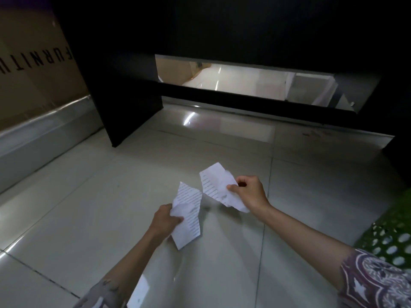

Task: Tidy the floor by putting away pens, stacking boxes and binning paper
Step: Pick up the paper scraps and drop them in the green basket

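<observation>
Two torn paper halves, one per hand.
L hand [165,218] gripped near piece [189,215], R hand [250,191] pinched far piece [219,187]; ragged edges apart, open floor [89,207] left, green basket [391,238] right.

Pale glossy tiled floor [93,210] fills near and middle ground, dark grout lines crossing it, light glare far centre. Black desk [222,25] looms far, its side panel [111,103] standing on floor at left. Low gap under desk shows bright room beyond. Grey skirting [37,138] along left wall.
</observation>
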Demonstrator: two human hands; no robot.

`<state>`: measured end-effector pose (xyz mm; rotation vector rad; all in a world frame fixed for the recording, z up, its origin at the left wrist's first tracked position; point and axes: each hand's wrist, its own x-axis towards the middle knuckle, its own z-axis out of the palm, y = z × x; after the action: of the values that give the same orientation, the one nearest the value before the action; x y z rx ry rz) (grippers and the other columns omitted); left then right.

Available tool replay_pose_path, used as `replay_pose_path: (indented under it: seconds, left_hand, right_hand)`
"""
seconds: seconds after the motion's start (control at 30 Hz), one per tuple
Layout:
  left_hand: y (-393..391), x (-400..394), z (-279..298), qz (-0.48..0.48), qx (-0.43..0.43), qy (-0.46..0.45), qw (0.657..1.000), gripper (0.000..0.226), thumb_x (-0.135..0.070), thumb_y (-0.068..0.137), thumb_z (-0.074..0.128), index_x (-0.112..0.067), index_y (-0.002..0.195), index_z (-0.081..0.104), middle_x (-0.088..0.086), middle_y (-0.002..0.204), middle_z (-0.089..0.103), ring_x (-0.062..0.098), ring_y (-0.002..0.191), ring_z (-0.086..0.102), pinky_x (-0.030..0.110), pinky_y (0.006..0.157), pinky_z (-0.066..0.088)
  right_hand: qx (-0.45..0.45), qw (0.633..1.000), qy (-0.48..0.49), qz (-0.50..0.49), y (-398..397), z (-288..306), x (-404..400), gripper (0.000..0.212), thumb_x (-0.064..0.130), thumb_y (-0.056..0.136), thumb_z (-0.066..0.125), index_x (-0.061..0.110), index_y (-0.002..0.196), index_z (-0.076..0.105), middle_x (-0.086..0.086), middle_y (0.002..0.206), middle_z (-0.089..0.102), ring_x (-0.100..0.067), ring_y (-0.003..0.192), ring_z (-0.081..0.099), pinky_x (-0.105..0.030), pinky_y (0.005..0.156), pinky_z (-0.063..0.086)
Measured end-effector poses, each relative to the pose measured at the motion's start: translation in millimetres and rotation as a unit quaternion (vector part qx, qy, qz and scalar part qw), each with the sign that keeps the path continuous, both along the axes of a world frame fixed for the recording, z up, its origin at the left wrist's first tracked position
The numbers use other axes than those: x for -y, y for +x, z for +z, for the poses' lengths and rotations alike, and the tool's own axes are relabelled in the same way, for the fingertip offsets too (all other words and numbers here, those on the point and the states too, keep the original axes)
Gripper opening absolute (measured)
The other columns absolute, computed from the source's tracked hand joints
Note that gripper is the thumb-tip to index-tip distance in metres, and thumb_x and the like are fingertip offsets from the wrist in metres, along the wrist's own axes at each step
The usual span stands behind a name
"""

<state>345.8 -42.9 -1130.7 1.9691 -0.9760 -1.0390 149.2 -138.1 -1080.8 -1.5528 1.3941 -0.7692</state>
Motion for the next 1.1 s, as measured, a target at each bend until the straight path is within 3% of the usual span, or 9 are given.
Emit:
replay_pose_path:
  seconds: [0.13,0.27,0.33,0.43,0.63,0.73,0.83,0.97,1.1]
  left_hand:
    - [-6.8,3.3,38.5,0.007,-0.061,-0.051,0.997,0.035,0.001,0.084,0.062,0.005,0.119,0.056,0.018,0.115,0.062,0.033,0.097,0.061,0.038,0.081,0.051]
    - [-33.2,8.9,80.6,-0.028,-0.096,-0.11,0.989,0.032,-0.004,0.091,0.054,-0.001,0.123,0.053,0.007,0.104,0.06,0.012,0.077,0.06,0.021,0.061,0.047]
    - [-49.4,13.0,102.9,-0.046,-0.1,-0.135,0.985,0.029,-0.007,0.095,0.048,-0.007,0.123,0.051,0.006,0.105,0.059,0.011,0.079,0.059,0.021,0.061,0.047]
    - [-78.6,17.9,136.0,-0.077,-0.1,-0.163,0.979,0.024,-0.007,0.096,0.041,-0.015,0.117,0.05,0.003,0.103,0.061,0.016,0.085,0.059,0.025,0.064,0.047]
    - [-149.4,27.5,199.4,-0.113,-0.121,-0.25,0.954,0.01,-0.004,0.088,0.057,-0.01,0.081,0.062,-0.001,0.078,0.065,0.012,0.07,0.062,0.013,0.048,0.05]
    - [-186.4,27.5,222.5,-0.154,-0.143,-0.286,0.935,0.015,-0.005,0.087,0.06,-0.017,0.08,0.064,-0.006,0.078,0.067,0.004,0.065,0.066,0.009,0.048,0.049]
    - [-220.6,28.3,235.5,-0.192,-0.163,-0.31,0.917,0.022,-0.003,0.088,0.059,-0.021,0.076,0.065,-0.012,0.071,0.067,-0.007,0.057,0.065,0.008,0.049,0.048]
    - [-270.4,30.2,245.1,-0.233,-0.172,-0.319,0.903,0.024,-0.004,0.088,0.06,-0.023,0.074,0.065,-0.016,0.063,0.069,-0.005,0.057,0.065,0.012,0.052,0.052]
    - [-315.2,33.2,247.8,-0.266,-0.147,-0.332,0.893,0.025,-0.004,0.087,0.06,-0.022,0.071,0.064,-0.017,0.045,0.061,-0.004,0.038,0.052,0.008,0.039,0.038]
  right_hand:
    - [0.055,0.996,-0.03,-0.066,-24.4,20.9,-11.5,0.031,0.007,0.083,0.065,0.007,0.059,0.045,-0.013,0.068,0.049,-0.02,0.066,0.043,-0.027,0.06,0.029]
    - [0.12,0.981,-0.073,-0.13,-54.5,50.0,-29.7,0.025,0.006,0.086,0.061,0.004,0.064,0.052,-0.008,0.065,0.052,-0.018,0.063,0.045,-0.026,0.055,0.03]
    - [0.152,0.972,-0.096,-0.149,-69.5,68.4,-37.3,0.026,0.006,0.088,0.06,0.004,0.063,0.054,-0.004,0.062,0.052,-0.015,0.059,0.044,-0.026,0.053,0.031]
    - [0.2,0.956,-0.122,-0.175,-90.8,97.8,-51.3,0.018,0.008,0.089,0.059,-0.006,0.08,0.062,-0.01,0.076,0.061,-0.016,0.068,0.051,-0.029,0.062,0.038]
    - [0.237,0.924,-0.197,-0.227,-144.5,159.4,-77.6,0.02,0.013,0.091,0.057,0.022,0.075,0.065,0.006,0.077,0.068,-0.01,0.07,0.064,-0.028,0.062,0.052]
    - [0.232,0.91,-0.24,-0.245,-176.5,184.5,-86.9,0.024,0.011,0.091,0.057,0.031,0.078,0.065,0.011,0.083,0.069,-0.003,0.073,0.066,-0.021,0.06,0.056]
    - [0.204,0.903,-0.271,-0.262,-207.9,204.8,-96.6,0.027,0.007,0.09,0.056,0.03,0.08,0.064,0.007,0.085,0.069,-0.006,0.071,0.065,-0.017,0.054,0.053]
    - [0.167,0.887,-0.273,-0.333,-259.0,218.3,-108.4,0.026,0.004,0.088,0.056,0.027,0.077,0.062,-0.003,0.087,0.069,-0.021,0.08,0.065,-0.034,0.065,0.052]
    - [0.147,0.87,-0.244,-0.403,-302.9,216.3,-112.4,0.017,0.002,0.085,0.055,0.017,0.08,0.061,-0.016,0.093,0.069,-0.033,0.084,0.065,-0.045,0.071,0.053]
